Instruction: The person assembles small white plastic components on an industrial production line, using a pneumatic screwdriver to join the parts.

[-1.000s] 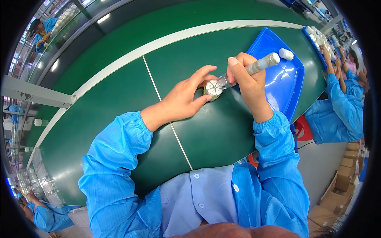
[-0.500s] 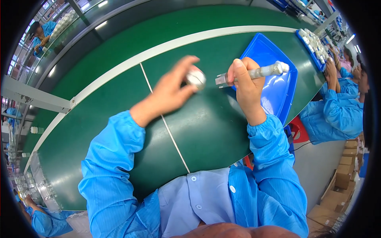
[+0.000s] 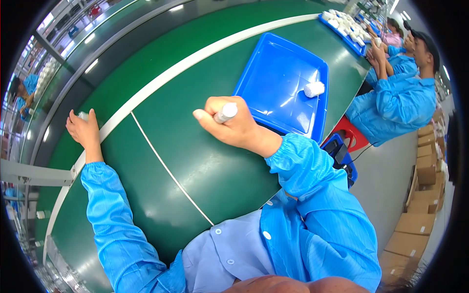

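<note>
Far to the left, my left hand [image 3: 84, 131] reaches past the white rail over the green belt. Its fingers curl around a small white piece [image 3: 83, 115], mostly hidden by the hand. Above the middle of the green table, my right hand [image 3: 232, 122] is closed round a grey-white cylindrical hand tool [image 3: 226, 113], and only one rounded end shows. Just right of that hand lies a blue tray [image 3: 273, 78]. One white cylindrical piece [image 3: 314, 89] rests in it, near the right wall.
A white rail [image 3: 195, 57] separates the table [image 3: 195, 161] from the green belt [image 3: 161, 61]. At the far right stands a blue tray [image 3: 361, 49] full of white pieces, with co-workers in blue smocks [image 3: 391, 107] beside it. A grey metal post [image 3: 39, 173] juts in from the left.
My left hand has carried the white piece leftward from the table's middle to the belt. My right hand has moved left off the blue tray and turned the tool. My view has shifted rightward.
</note>
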A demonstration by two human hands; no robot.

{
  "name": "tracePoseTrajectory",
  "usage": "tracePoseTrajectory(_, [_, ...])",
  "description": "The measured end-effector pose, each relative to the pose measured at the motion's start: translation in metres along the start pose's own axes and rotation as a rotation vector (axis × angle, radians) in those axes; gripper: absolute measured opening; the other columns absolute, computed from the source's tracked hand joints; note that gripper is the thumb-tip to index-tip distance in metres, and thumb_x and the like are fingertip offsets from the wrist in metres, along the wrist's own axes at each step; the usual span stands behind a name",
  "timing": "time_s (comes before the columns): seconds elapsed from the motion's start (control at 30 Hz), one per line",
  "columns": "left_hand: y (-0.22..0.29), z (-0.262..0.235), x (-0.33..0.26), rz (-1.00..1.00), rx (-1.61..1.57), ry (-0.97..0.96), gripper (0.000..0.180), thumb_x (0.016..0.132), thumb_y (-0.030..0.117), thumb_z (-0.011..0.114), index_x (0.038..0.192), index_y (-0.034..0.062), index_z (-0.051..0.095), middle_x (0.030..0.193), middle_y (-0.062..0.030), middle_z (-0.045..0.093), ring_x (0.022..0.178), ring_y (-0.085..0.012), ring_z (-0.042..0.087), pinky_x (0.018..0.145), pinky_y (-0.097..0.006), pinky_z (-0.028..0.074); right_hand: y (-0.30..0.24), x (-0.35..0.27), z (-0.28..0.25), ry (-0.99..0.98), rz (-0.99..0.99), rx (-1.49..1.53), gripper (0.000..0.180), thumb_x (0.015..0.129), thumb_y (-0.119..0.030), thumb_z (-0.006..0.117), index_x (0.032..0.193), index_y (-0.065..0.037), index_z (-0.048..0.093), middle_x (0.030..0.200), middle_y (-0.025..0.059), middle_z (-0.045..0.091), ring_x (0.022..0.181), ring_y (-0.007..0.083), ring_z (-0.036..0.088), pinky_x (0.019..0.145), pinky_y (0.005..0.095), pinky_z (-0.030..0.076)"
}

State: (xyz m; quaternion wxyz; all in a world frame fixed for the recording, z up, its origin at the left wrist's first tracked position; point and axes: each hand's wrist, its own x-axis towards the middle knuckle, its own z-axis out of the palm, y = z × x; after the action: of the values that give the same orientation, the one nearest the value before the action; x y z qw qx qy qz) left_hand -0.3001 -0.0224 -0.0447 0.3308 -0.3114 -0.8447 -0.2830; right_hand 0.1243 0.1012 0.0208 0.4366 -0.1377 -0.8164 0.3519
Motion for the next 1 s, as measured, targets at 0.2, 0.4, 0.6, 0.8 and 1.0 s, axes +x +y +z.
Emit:
tracePoseTrajectory(0.2, [0.207, -0.034, -0.031, 0.629, -0.529, -0.001, 0.034, 0.086, 0.015, 0.07, 0.117, 0.0076, 0.062, 0.122, -0.0138, 0.061, 0.118, -0.0346, 0.055, 0.102, -0.046, 0.043, -0.027, 0.009, -0.016, 0.077, -0.341, -0.053, 0.032, 0.078, -0.007, 0.076, 0.063, -0.006, 0.049, 0.055, 0.0084, 0.047, 0.044, 0.0261, 0.048, 0.04, 0.0363, 0.035])
tracePoseTrajectory(0.4, [0.418, -0.043, -0.106, 0.823, -1.072, -0.596, 0.035, 0.086, 0.037, 0.069, 0.104, 0.0066, 0.071, 0.114, -0.017, 0.066, 0.107, -0.0352, 0.062, 0.089, -0.045, 0.051, -0.051, 0.006, -0.047, 0.375, -0.632, -0.196, 0.026, 0.074, -0.008, 0.075, 0.064, -0.009, 0.051, 0.058, 0.0057, 0.053, 0.046, 0.0216, 0.051, 0.044, 0.0329, 0.039])
tracePoseTrajectory(0.6, [0.512, -0.047, -0.127, 0.648, -0.826, -1.458, 0.042, 0.086, 0.035, 0.067, 0.117, 0.0071, 0.067, 0.128, -0.0196, 0.06, 0.116, -0.0349, 0.058, 0.098, -0.045, 0.047, -0.051, 0.005, -0.087, 0.345, -0.364, -0.333, 0.026, 0.098, -0.01, 0.049, 0.073, -0.007, 0.051, 0.062, 0.0054, 0.059, 0.055, 0.0138, 0.049, 0.06, 0.0299, 0.04])
tracePoseTrajectory(0.8, [0.469, -0.043, -0.124, 0.71, -0.967, -0.971, 0.036, 0.082, 0.025, 0.069, 0.115, 0.0078, 0.069, 0.1, -0.0208, 0.067, 0.093, -0.0358, 0.066, 0.081, -0.044, 0.055, -0.036, 0.0, -0.069, 0.369, -0.225, 0.103, 0.028, 0.101, -0.012, 0.047, 0.074, -0.003, 0.049, 0.066, 0.0107, 0.057, 0.056, 0.011, 0.049, 0.051, 0.0243, 0.043])
tracePoseTrajectory(1.0, [0.308, -0.089, -0.079, 0.456, -1.12, -0.693, 0.046, 0.075, 0.023, 0.08, 0.115, 0.0077, 0.063, 0.108, -0.0159, 0.059, 0.101, -0.0349, 0.06, 0.086, -0.041, 0.05, -0.034, 0.005, -0.055, 0.357, -0.094, 0.254, 0.025, 0.098, -0.003, 0.051, 0.073, -0.003, 0.052, 0.067, 0.0078, 0.059, 0.06, 0.012, 0.054, 0.055, 0.0261, 0.044])
